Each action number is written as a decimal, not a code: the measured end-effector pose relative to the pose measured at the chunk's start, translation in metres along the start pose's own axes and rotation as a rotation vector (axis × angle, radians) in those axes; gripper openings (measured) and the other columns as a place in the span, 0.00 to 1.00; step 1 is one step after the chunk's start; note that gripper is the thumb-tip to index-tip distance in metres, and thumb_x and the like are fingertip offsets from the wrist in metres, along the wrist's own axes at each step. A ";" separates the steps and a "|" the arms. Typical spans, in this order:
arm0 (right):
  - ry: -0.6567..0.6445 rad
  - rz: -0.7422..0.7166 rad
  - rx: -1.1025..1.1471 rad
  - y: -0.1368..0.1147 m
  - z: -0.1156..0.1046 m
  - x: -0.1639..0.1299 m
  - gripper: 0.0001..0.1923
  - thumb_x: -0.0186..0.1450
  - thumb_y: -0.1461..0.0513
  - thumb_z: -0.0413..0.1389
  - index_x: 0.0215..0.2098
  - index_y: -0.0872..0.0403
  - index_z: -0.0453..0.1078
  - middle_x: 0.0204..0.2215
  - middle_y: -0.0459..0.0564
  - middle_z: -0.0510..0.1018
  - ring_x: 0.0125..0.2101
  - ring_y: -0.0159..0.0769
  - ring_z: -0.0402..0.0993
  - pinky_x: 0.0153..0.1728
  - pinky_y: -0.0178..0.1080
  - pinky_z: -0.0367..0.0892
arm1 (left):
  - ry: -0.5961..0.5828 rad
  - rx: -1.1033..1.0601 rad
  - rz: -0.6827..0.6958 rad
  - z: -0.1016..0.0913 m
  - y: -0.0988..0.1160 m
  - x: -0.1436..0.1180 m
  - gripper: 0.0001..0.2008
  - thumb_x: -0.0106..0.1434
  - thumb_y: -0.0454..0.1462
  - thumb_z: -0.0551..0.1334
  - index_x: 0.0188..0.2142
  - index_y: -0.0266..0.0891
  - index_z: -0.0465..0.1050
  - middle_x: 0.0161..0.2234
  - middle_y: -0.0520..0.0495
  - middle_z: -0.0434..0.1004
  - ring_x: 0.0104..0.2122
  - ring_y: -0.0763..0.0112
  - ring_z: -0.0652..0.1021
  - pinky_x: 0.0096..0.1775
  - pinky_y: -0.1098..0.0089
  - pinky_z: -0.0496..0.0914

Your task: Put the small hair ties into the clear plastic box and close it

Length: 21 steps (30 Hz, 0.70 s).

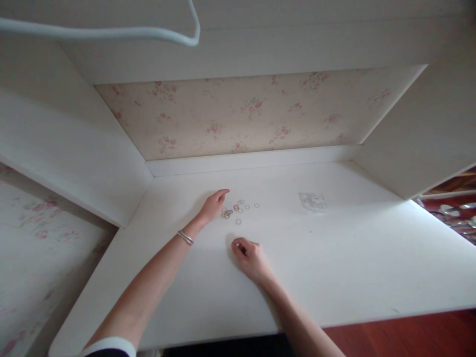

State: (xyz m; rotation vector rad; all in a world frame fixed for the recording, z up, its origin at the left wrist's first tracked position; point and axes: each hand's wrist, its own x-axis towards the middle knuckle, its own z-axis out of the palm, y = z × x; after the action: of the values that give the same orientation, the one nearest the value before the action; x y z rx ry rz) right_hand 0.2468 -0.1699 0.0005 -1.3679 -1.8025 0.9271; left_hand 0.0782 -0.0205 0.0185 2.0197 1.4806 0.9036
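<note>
Several small thin rings [236, 208] in gold, silver and pinkish tones lie loosely scattered on the white tabletop [357, 258]. Just left of the ring cluster is my left hand [213, 206], set on its edge with fingers stretched out; two silvery bangles [185, 238] circle that wrist. My right hand [250, 255] rests nearer to me, below the rings, its thumb and index finger curled together in a pinch. Whatever may be between those fingertips is too small to make out. A single ring [238, 221] lies between my two hands.
A clear plastic bag [313, 202] lies right of the rings. White side panels [70, 129] and a floral back wall [256, 114] enclose the desk. Overhead at the left hangs a white bent rod [111, 33]. Shiny objects [459, 215] show beyond the right panel.
</note>
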 end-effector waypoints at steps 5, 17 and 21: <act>0.001 -0.010 -0.009 0.001 0.001 0.001 0.12 0.64 0.60 0.46 0.32 0.53 0.71 0.20 0.44 0.70 0.20 0.27 0.63 0.23 0.28 0.54 | -0.025 0.236 0.142 -0.011 -0.002 -0.021 0.11 0.64 0.37 0.54 0.40 0.38 0.73 0.41 0.46 0.73 0.43 0.68 0.73 0.50 0.66 0.66; 0.009 -0.033 -0.013 0.003 0.002 -0.002 0.12 0.64 0.60 0.46 0.32 0.52 0.71 0.19 0.43 0.70 0.19 0.27 0.62 0.23 0.29 0.54 | -0.175 0.433 0.225 0.018 0.003 -0.035 0.11 0.63 0.36 0.55 0.43 0.40 0.73 0.40 0.46 0.73 0.42 0.68 0.73 0.48 0.68 0.66; 0.013 -0.033 -0.009 0.003 0.001 -0.002 0.12 0.64 0.60 0.46 0.32 0.53 0.71 0.19 0.43 0.70 0.19 0.27 0.62 0.23 0.29 0.54 | -0.188 0.400 0.167 0.021 0.005 -0.028 0.09 0.62 0.36 0.56 0.39 0.42 0.74 0.39 0.48 0.75 0.39 0.68 0.75 0.44 0.70 0.67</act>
State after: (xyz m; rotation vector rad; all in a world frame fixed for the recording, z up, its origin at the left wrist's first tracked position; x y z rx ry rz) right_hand 0.2476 -0.1715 -0.0029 -1.3430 -1.8161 0.8915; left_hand 0.0912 -0.0486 0.0019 2.4686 1.4941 0.4841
